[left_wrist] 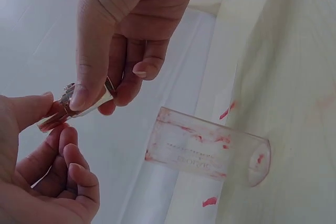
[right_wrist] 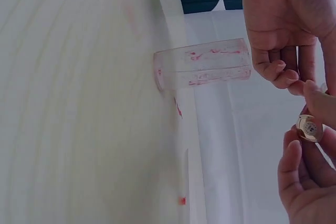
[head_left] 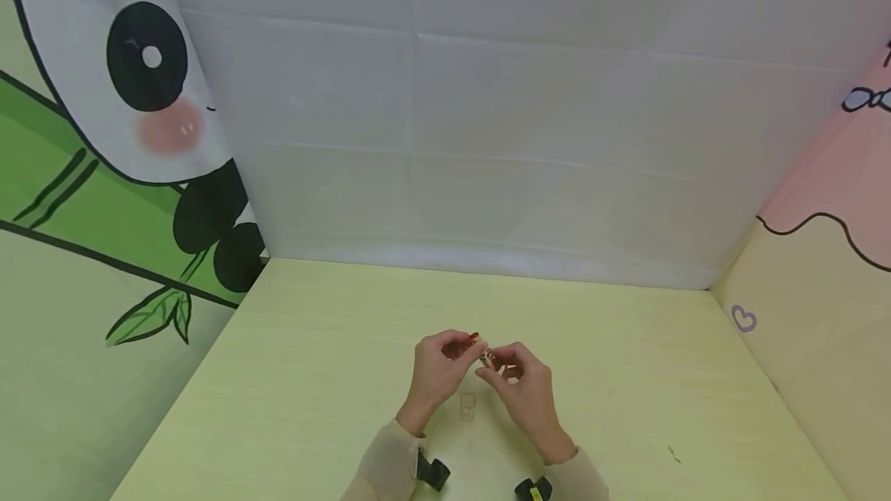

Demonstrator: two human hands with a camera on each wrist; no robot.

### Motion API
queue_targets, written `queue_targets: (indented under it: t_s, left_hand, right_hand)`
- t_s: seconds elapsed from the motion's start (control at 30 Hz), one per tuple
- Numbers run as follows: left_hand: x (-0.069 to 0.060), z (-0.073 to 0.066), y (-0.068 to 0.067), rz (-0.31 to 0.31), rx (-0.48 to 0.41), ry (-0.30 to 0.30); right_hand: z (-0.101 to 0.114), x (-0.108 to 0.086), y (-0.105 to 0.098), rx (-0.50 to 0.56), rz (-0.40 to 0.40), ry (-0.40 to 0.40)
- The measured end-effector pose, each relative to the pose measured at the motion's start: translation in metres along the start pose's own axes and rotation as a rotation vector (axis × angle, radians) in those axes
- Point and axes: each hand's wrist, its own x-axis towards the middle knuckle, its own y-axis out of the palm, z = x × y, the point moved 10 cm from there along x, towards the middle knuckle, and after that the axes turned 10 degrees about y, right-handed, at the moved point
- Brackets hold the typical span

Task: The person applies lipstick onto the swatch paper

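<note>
A small gold lipstick tube [head_left: 487,360] with a red end is held between both hands above the table. My left hand [head_left: 437,369] pinches its red-stained end between thumb and fingertips. From the other side, my right hand [head_left: 527,391] grips the gold base, thumb against the fingers. The round bottom of the lipstick [right_wrist: 310,128] shows in the right wrist view, with a printed label on it. Just below the hands, a clear cap [left_wrist: 194,145] stands on the table, smeared red inside and faintly lettered. Fingers partly hide the lipstick's middle.
The pale yellow-green table [head_left: 334,346] meets a white cloth wall [head_left: 487,138] at the back. Painted panels stand left and right. Red smears [left_wrist: 209,202] mark the area near the cap, and a small dark mark [head_left: 674,454] lies at the right.
</note>
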Motion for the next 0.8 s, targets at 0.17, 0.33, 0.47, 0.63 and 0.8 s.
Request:
queue_targets:
  t_s: [0.17,0.33,0.47,0.63,0.8]
  left_hand:
    - [0.002,-0.001,-0.001,0.023,-0.040,0.021]
    - [0.004,0.000,-0.007,0.044,-0.034,-0.002]
    - [0.006,0.000,-0.008,0.119,-0.040,-0.016]
    - [0.005,0.004,-0.003,0.277,-0.037,-0.036]
    - [-0.001,0.009,0.001,0.442,0.050,-0.057]
  right_hand:
    - [0.013,0.004,-0.011,0.079,0.039,0.102]
    - [0.011,0.008,-0.019,0.126,0.062,0.190]
    - [0.008,0.011,-0.024,0.132,0.059,0.204]
    - [0.006,0.013,-0.028,0.128,0.067,0.217]
    - [0.002,0.013,-0.030,0.102,0.074,0.233]
